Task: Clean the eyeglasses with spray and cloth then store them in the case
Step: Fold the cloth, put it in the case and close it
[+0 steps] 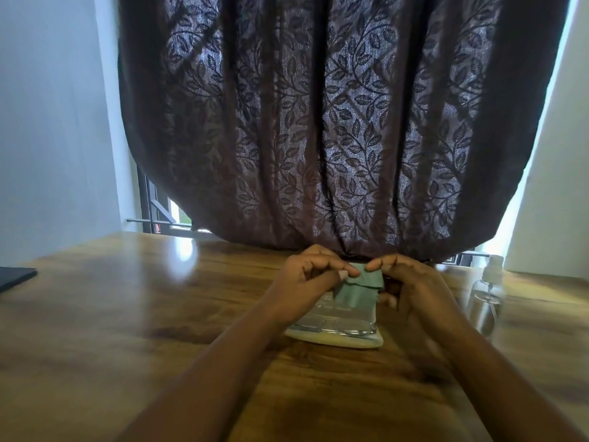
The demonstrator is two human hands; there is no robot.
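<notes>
Pinching green cloth between both hands, left hand and right hand above case on table; spray bottle at right. Eyeglasses apparently lying on case, blurred; storing evidently still ahead.

Near edge of the tabletop is wide open; far-edge middle is blocked by the case, far right corner by the spray bottle, left edge by a dark pad.

Two hands, left and right, one green cloth, one spray bottle, one case
</notes>
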